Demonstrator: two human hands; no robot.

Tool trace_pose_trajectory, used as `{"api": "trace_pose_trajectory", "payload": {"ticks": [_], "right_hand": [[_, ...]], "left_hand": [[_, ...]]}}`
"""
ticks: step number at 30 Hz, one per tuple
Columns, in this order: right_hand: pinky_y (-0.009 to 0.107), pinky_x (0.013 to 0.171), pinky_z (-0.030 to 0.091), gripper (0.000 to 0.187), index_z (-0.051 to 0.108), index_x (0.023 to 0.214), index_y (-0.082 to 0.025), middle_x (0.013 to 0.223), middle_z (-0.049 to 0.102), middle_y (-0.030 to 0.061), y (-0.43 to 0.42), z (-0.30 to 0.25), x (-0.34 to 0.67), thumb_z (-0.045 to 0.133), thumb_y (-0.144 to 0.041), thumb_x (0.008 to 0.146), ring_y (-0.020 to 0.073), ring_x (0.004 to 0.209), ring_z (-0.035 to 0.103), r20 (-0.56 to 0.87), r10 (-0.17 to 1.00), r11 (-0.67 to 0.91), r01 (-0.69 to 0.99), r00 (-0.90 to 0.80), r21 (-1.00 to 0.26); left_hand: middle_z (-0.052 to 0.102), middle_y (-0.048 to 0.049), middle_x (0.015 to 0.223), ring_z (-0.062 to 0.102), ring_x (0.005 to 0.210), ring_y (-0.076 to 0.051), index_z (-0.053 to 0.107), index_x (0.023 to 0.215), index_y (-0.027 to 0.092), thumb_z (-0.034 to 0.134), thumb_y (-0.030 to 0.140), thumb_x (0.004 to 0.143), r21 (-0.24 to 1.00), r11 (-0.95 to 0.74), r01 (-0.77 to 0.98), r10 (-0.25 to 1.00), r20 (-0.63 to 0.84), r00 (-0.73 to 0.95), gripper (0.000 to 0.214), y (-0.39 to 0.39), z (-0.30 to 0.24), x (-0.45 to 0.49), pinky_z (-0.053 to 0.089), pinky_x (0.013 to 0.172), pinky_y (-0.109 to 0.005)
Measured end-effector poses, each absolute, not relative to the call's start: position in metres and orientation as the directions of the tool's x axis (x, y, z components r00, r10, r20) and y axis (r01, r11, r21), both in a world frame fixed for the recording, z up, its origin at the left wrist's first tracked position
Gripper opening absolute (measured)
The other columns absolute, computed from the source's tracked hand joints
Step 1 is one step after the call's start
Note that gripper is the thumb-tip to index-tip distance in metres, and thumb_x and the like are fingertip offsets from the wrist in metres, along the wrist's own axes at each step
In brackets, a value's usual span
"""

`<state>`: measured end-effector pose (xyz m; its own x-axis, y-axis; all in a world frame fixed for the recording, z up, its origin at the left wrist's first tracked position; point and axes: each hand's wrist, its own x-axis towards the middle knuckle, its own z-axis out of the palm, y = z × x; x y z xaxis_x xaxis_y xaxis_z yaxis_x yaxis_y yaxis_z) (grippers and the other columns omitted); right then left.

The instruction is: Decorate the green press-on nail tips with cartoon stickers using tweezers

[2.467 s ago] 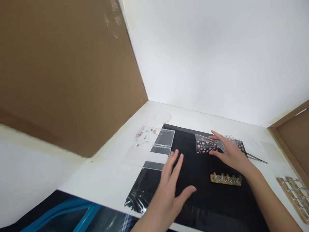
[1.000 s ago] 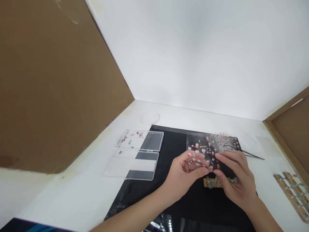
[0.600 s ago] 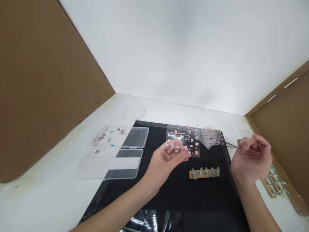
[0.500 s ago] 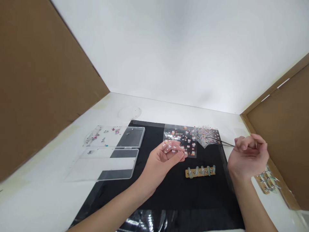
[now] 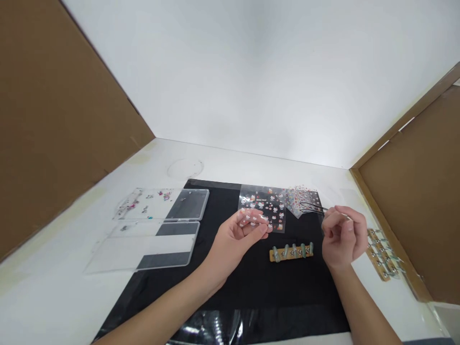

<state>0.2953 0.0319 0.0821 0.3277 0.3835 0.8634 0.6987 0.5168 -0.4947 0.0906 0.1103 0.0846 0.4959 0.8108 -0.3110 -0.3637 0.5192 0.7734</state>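
Observation:
In the head view my left hand pinches the near edge of a clear sticker sheet printed with small white cartoon cats; its fingers show through the film. My right hand is closed around dark, thin tweezers. Their parted tips point left, over a second clear sheet dotted with tiny coloured specks. Below these, a wooden strip lies on the black mat, with several glossy greenish nail tips set across it.
An open clear plastic case with small gems and charms lies at left, partly on the black mat. More nail tips on wooden stands sit at right. Cardboard panels flank the white table.
My right hand has turned over and moved left, its fingers closing further around the tweezers. My left hand keeps its pinch on the sticker sheet. The whole view has shifted slightly.

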Motion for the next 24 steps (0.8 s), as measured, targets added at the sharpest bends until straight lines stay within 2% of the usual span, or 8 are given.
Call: {"api": "trace_pose_trajectory", "payload": {"ticks": [3, 6, 8, 11, 14, 18, 21, 24], "right_hand": [[0.029, 0.053, 0.033, 0.031, 0.065, 0.132, -0.025, 0.060, 0.047, -0.0088, 0.028, 0.082, 0.298, 0.041, -0.024, 0.114, 0.0117, 0.045, 0.038, 0.881, 0.430, 0.519, 0.745, 0.196, -0.419], [0.031, 0.055, 0.041, 0.034, 0.069, 0.135, -0.026, 0.066, 0.058, -0.0053, 0.026, 0.088, 0.300, 0.054, -0.019, 0.106, 0.0137, 0.051, 0.050, 0.853, 0.521, 0.516, 0.788, 0.024, -0.336], [0.033, 0.061, 0.047, 0.040, 0.071, 0.136, -0.027, 0.074, 0.067, -0.0026, 0.026, 0.091, 0.298, 0.062, -0.014, 0.098, 0.0157, 0.060, 0.059, 0.823, 0.563, 0.515, 0.810, -0.073, -0.281], [0.038, 0.073, 0.054, 0.051, 0.069, 0.140, -0.028, 0.093, 0.074, 0.0021, 0.027, 0.091, 0.295, 0.067, -0.012, 0.092, 0.0193, 0.078, 0.069, 0.812, 0.561, 0.525, 0.828, -0.163, -0.197], [0.043, 0.081, 0.057, 0.053, 0.066, 0.145, -0.026, 0.106, 0.072, 0.0072, 0.026, 0.089, 0.293, 0.066, -0.019, 0.093, 0.0233, 0.092, 0.070, 0.807, 0.550, 0.526, 0.840, -0.215, -0.135], [0.047, 0.088, 0.060, 0.057, 0.061, 0.152, -0.026, 0.119, 0.062, 0.0114, 0.023, 0.087, 0.295, 0.062, -0.026, 0.095, 0.0277, 0.106, 0.066, 0.790, 0.566, 0.497, 0.862, -0.236, -0.099], [0.046, 0.090, 0.059, 0.058, 0.060, 0.152, -0.025, 0.123, 0.059, 0.0125, 0.021, 0.088, 0.296, 0.065, -0.024, 0.094, 0.0274, 0.111, 0.064, 0.783, 0.574, 0.476, 0.876, -0.242, -0.078], [0.046, 0.089, 0.058, 0.055, 0.062, 0.148, -0.024, 0.120, 0.065, 0.0119, 0.022, 0.090, 0.296, 0.066, -0.022, 0.093, 0.0275, 0.108, 0.065, 0.773, 0.573, 0.483, 0.874, -0.271, -0.052]], "left_hand": [[0.077, -0.0010, 0.083, 0.078, 0.076, -0.012, 0.073, 0.092, 0.011, 0.112, 0.047, 0.053, 0.782, 0.494, -0.380, 0.813, -0.260, 0.521, 0.065, 0.109, 0.081, 0.090, 0.065, 0.072, -0.017], [0.077, -0.0003, 0.081, 0.077, 0.074, -0.009, 0.074, 0.089, 0.012, 0.110, 0.044, 0.060, 0.779, 0.485, -0.398, 0.797, -0.207, 0.567, 0.057, 0.107, 0.078, 0.089, 0.063, 0.074, -0.014], [0.079, -0.0004, 0.082, 0.079, 0.077, -0.010, 0.074, 0.091, 0.013, 0.110, 0.041, 0.063, 0.764, 0.500, -0.408, 0.777, -0.189, 0.600, 0.053, 0.105, 0.075, 0.089, 0.064, 0.077, -0.014], [0.081, -0.0011, 0.085, 0.080, 0.081, -0.010, 0.075, 0.094, 0.013, 0.109, 0.036, 0.066, 0.734, 0.527, -0.429, 0.751, -0.166, 0.640, 0.050, 0.102, 0.074, 0.088, 0.066, 0.080, -0.015], [0.081, -0.0009, 0.086, 0.080, 0.080, -0.009, 0.074, 0.095, 0.012, 0.107, 0.032, 0.070, 0.687, 0.579, -0.439, 0.716, -0.171, 0.677, 0.046, 0.099, 0.077, 0.088, 0.067, 0.081, -0.016], [0.081, -0.0013, 0.087, 0.082, 0.082, -0.012, 0.072, 0.095, 0.011, 0.107, 0.028, 0.069, 0.649, 0.631, -0.424, 0.689, -0.218, 0.691, 0.047, 0.098, 0.085, 0.085, 0.069, 0.081, -0.017], [0.081, -0.0020, 0.087, 0.082, 0.080, -0.012, 0.071, 0.094, 0.010, 0.106, 0.029, 0.069, 0.630, 0.654, -0.419, 0.671, -0.229, 0.705, 0.047, 0.098, 0.089, 0.083, 0.069, 0.080, -0.017], [0.081, -0.0025, 0.086, 0.082, 0.079, -0.013, 0.071, 0.095, 0.010, 0.107, 0.028, 0.068, 0.601, 0.675, -0.427, 0.656, -0.224, 0.721, 0.049, 0.097, 0.089, 0.083, 0.069, 0.079, -0.017]]}}
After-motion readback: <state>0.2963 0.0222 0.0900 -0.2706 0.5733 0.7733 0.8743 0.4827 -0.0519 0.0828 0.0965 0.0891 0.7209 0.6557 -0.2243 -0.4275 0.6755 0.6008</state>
